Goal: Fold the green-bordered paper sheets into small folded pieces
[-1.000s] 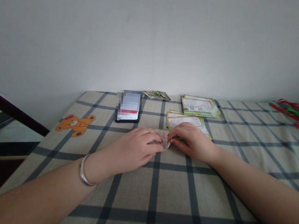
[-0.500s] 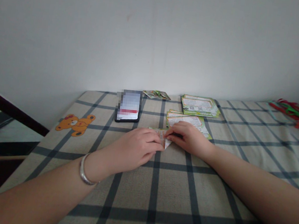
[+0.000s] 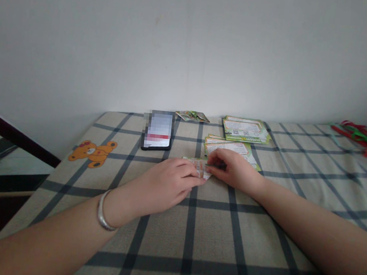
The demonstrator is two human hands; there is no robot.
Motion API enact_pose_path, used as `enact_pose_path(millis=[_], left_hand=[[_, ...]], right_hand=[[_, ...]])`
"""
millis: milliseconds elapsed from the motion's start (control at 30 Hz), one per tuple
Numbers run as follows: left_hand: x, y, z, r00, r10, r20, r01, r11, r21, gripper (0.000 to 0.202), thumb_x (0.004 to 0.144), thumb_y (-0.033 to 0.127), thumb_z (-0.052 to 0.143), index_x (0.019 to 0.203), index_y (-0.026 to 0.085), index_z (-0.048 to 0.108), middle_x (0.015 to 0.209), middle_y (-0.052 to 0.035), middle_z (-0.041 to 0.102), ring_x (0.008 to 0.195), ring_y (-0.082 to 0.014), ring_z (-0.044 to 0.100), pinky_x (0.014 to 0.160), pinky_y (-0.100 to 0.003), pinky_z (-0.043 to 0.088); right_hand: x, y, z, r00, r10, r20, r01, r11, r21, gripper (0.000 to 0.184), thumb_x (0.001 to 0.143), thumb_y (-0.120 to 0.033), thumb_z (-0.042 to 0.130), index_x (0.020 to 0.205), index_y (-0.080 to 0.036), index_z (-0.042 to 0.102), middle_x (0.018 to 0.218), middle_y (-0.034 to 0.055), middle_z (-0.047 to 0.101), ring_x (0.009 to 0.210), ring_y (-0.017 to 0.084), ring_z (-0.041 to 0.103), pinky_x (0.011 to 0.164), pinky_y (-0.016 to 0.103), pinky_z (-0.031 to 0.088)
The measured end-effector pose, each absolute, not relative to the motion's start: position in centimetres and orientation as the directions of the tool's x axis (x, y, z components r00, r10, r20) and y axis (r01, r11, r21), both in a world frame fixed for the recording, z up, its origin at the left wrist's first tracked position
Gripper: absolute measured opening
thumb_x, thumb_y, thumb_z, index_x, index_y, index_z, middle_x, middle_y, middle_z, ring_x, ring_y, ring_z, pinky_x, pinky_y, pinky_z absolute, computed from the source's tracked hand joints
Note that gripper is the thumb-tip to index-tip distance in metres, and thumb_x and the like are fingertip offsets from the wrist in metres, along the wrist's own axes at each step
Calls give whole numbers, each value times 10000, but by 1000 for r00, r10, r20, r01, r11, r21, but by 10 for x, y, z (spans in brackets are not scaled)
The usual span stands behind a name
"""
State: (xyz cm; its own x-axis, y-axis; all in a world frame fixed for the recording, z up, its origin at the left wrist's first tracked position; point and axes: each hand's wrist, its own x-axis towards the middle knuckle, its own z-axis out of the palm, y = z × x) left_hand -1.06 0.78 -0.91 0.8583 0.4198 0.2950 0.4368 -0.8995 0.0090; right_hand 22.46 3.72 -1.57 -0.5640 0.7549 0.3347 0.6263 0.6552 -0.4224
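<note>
Directions are taken from the paper [image 3: 202,167], which lies on the checked cloth [image 3: 160,243] as the clock's centre. Left hand [image 3: 172,182]: at 8 o'clock, fingers together and resting across the paper; its thumb is hidden, so whether it grips cannot be told. A bangle [image 3: 100,211] circles that wrist. Right hand [image 3: 237,170]: at 3 o'clock, thumb and fingers narrow, holding the paper's near-side right end. The near stack [image 3: 231,147] of printed cards sits at 2 o'clock, just beyond the right hand; the far stack [image 3: 244,128] lies behind it, by the wall [image 3: 192,47]. Folded packets [image 3: 192,116] lie towards 12, the phone [image 3: 160,128] at 10, the bear [image 3: 96,153] at 9.
</note>
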Motion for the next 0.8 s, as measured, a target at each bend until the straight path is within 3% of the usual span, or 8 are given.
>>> enact_pose_path(millis=[100, 300, 800], left_hand=[[-12, 8, -9, 859, 425, 285, 438, -899, 20, 321, 924, 166, 485, 1226, 194, 589, 1167, -55, 641, 1148, -210, 531, 1013, -410, 454], [-13, 9, -10, 851, 425, 308, 436, -899, 39, 319, 911, 163, 507, 1215, 194, 596, 1160, -50, 645, 1145, -204, 532, 1014, -399, 453], [-13, 7, -8, 842, 457, 288, 464, -885, 47, 320, 905, 166, 514, 1207, 223, 602, 1220, -63, 608, 1152, -209, 538, 1011, -413, 453]], right_hand=[[229, 35, -12, -604, 739, 299, 605, 669, -431, 44, 825, -211, 635, 827, -187, 599, 772, 4, 633, 698, 137, 572, 637, 253, 442], [240, 36, -6, -717, 604, 348, 470, 788, -398, 81, 847, -190, 632, 922, -197, 664, 980, 49, 669, 929, 165, 606, 847, 302, 474], [241, 38, -14, -738, 569, 363, 490, 821, -292, 172, 913, -249, 567, 1007, -219, 708, 1027, 54, 674, 957, 172, 605, 863, 326, 484]])
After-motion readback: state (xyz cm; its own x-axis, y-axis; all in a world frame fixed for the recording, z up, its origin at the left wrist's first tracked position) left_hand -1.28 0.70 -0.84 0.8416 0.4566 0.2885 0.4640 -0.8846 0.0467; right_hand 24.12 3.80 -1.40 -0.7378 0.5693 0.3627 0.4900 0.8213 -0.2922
